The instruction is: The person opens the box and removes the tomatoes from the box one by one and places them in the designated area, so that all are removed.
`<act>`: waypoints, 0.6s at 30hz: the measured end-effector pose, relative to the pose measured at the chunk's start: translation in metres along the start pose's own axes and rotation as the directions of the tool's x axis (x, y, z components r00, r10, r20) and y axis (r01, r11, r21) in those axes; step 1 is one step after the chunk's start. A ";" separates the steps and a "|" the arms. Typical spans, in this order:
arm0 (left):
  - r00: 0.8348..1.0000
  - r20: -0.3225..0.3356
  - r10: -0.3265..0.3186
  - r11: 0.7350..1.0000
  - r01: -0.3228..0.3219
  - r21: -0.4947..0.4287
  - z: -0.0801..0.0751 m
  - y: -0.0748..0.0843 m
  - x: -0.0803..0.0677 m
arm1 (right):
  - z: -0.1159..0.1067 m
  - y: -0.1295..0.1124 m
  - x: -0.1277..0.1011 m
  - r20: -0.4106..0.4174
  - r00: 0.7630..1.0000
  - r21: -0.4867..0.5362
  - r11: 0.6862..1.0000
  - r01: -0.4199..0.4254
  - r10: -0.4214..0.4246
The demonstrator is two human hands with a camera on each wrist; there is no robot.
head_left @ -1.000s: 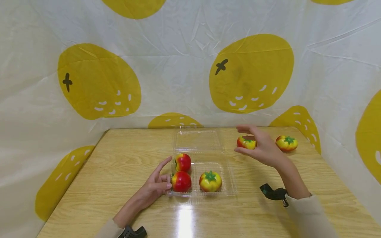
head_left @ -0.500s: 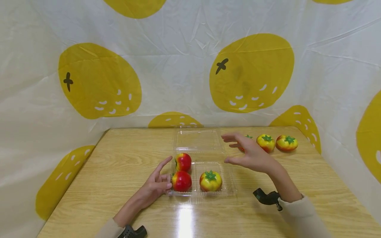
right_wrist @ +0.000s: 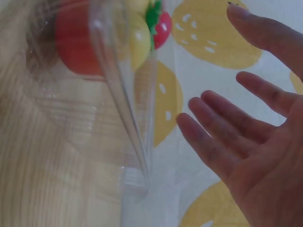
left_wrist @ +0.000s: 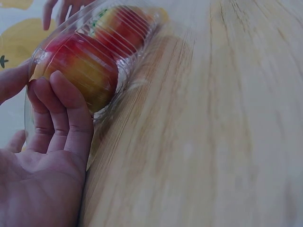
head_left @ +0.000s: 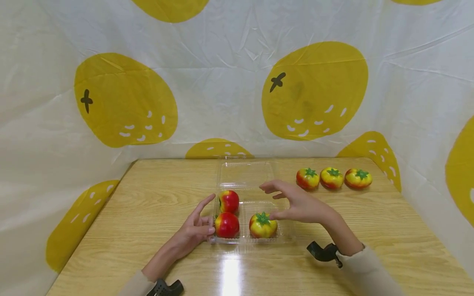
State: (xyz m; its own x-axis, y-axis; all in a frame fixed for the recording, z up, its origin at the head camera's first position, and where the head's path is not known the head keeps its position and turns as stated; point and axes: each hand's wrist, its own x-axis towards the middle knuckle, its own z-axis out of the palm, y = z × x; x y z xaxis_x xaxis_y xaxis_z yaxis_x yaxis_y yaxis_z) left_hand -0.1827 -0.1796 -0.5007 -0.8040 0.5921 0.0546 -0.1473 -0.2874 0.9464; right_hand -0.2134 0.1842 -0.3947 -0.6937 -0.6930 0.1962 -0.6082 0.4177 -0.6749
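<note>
A clear plastic clamshell container (head_left: 288, 234) lies with its lid (head_left: 246, 174) folded back. Inside, two red toy tomatoes (head_left: 227, 225) (head_left: 229, 201) sit in the left half. A yellow-and-red toy tomato (head_left: 262, 229) with a green star-shaped top sits in the right half. My left hand (head_left: 190, 232) grips the container's left edge near the front corner, index finger stretched along the side; in the left wrist view, other fingers (left_wrist: 71, 111) press its outer wall. My right hand (head_left: 296, 203) hovers over the container's right half with fingers spread, holding nothing; its thumb overlaps the tomato there.
Three more toy tomatoes (head_left: 307, 179) (head_left: 332, 178) (head_left: 358, 179) stand in a row at the back right of the wooden table (head_left: 155, 197). A white cloth (head_left: 218, 102) with big yellow fruit prints hangs behind and at both sides.
My right hand has moved left and nearer, from the tomatoes at the back right to over the container. All three tomatoes there are now uncovered. My left hand has stayed at the container's edge.
</note>
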 end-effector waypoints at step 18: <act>1.000 -0.003 0.006 1.000 -0.006 -0.012 0.000 0.000 0.001 | 0.021 0.009 0.007 0.184 0.983 -0.024 1.000 -0.014 0.018</act>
State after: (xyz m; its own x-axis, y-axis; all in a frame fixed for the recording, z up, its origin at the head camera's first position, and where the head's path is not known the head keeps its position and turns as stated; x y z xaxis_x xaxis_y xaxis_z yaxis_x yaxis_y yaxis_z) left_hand -0.1833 -0.1790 -0.5008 -0.8065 0.5883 0.0594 -0.1493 -0.2997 0.9423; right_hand -0.2155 0.1713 -0.4143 -0.6220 -0.7814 0.0495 -0.6071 0.4414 -0.6607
